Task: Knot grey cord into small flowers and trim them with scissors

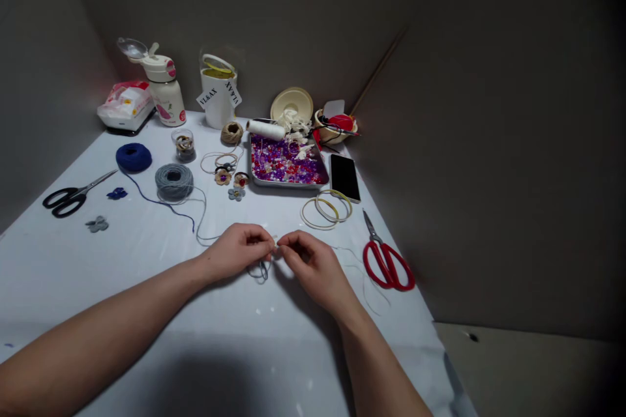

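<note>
My left hand point(242, 249) is closed in a pinch just above the table, with a loop of grey yarn point(261, 272) hanging below its fingertips. A strand of that yarn runs from the grey yarn ball point(175, 181) to behind this hand. My right hand point(313, 264) faces it, thumb and forefinger pinched, the fingertips almost touching those of the left. Something tiny and pale point(275, 243) shows between the two hands; its kind cannot be made out. Thin grey threads point(364, 273) lie to the right of my right hand, beside red-handled scissors point(386, 264).
A tray of purple and red beads point(288, 182) holds a white thread spool point(265, 129). Nearby are bangles point(319, 225), a phone point(345, 178), flower pieces point(237, 193), a blue yarn ball point(134, 157) and black scissors point(71, 199). A bottle point(169, 101) stands behind.
</note>
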`<state>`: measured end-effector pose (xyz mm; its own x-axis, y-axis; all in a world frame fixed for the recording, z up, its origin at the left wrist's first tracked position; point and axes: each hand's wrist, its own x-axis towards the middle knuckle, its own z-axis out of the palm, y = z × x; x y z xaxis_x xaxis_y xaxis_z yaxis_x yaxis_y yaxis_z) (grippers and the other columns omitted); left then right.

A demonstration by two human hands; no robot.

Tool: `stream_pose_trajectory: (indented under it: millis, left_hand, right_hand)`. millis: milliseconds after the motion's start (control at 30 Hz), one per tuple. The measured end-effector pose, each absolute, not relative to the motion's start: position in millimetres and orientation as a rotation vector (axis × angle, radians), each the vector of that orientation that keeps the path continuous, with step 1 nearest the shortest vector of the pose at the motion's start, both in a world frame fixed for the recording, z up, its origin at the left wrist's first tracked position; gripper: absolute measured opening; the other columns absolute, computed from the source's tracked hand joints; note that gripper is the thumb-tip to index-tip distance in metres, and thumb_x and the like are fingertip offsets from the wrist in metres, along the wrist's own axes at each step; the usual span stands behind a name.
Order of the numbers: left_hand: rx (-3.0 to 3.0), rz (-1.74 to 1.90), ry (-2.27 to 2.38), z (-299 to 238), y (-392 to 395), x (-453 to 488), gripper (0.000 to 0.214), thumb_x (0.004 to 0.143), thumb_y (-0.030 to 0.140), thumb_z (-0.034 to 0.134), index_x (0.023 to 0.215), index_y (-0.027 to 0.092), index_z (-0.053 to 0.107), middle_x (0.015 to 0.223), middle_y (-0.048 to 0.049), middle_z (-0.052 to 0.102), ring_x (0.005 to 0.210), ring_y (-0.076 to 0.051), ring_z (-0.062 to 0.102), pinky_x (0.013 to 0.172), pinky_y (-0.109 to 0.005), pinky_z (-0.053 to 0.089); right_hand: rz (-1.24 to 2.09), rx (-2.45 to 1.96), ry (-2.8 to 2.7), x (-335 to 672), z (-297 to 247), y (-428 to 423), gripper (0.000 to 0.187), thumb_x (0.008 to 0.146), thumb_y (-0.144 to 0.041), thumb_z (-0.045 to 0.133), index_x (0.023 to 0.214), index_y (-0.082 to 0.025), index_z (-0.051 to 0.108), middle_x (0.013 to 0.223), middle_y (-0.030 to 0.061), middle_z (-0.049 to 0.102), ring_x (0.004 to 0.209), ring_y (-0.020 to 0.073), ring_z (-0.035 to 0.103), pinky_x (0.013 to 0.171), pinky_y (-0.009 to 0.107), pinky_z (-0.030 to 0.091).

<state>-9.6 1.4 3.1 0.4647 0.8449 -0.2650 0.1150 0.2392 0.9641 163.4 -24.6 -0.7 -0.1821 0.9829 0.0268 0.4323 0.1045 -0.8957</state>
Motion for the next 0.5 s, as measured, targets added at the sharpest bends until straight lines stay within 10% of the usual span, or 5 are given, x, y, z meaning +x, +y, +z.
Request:
stream_pose_trajectory:
  millis: [500]
  left_hand:
    - [1.886,0.705,1.067,0.7,-3.0,-10.9,0.017,0.082,0.019,0.049,0.079,0.018,0.066,0.075,-0.0037,0.065,0.071,-0.016,0.057,0.067,-0.027,0.041]
  right_hand:
    - [1.147,-1.418,-1.616,163.0,-0.5,-23.7,0.010,0.079,-0.026,0.055,0.077,-0.019,0.061,0.069,0.0001,0.059,0.063,0.0133,0.051,0.060,0.027,0.041]
